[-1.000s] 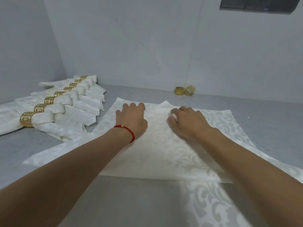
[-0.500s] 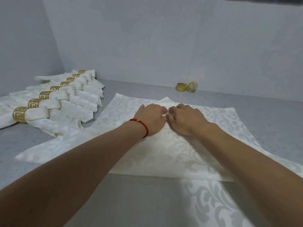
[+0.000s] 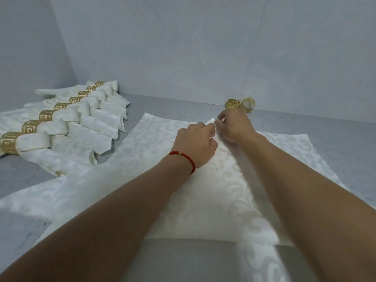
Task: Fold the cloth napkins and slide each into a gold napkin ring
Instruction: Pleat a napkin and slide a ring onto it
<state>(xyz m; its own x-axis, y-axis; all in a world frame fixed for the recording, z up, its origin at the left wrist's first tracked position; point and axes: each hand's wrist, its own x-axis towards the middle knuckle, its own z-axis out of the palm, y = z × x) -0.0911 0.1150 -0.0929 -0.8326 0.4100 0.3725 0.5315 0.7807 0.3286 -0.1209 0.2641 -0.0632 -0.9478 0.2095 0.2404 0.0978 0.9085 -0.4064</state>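
Pinching the far tip of the folded napkin (image 3: 213, 200), both hands meet at about 12 o'clock of the cloth: the left hand (image 3: 196, 143) has its fingers curled onto the tip from the 9 o'clock side, and the right hand (image 3: 234, 126) has its fingers curled onto the same little peak from the 3 o'clock side, so the white point sticks up between them. The napkin lies on the grey counter (image 3: 173, 106) as a folded triangle, its long fold edge at 6 o'clock nearest the camera, on top of more flat patterned cloth (image 3: 67, 192) spreading out to 8 o'clock and 3 o'clock. A red bracelet (image 3: 184, 157) sits on the left wrist. Over at 10 o'clock there's a neat row of done napkins (image 3: 67, 127), overlapping each other, each one already through a gold ring (image 3: 9, 143). Up at 1 o'clock, just past the right hand near the wall, two loose rings (image 3: 233, 103) sit touching each other. Can't tell how tight either pinch is, the fingertips are mostly hidden.
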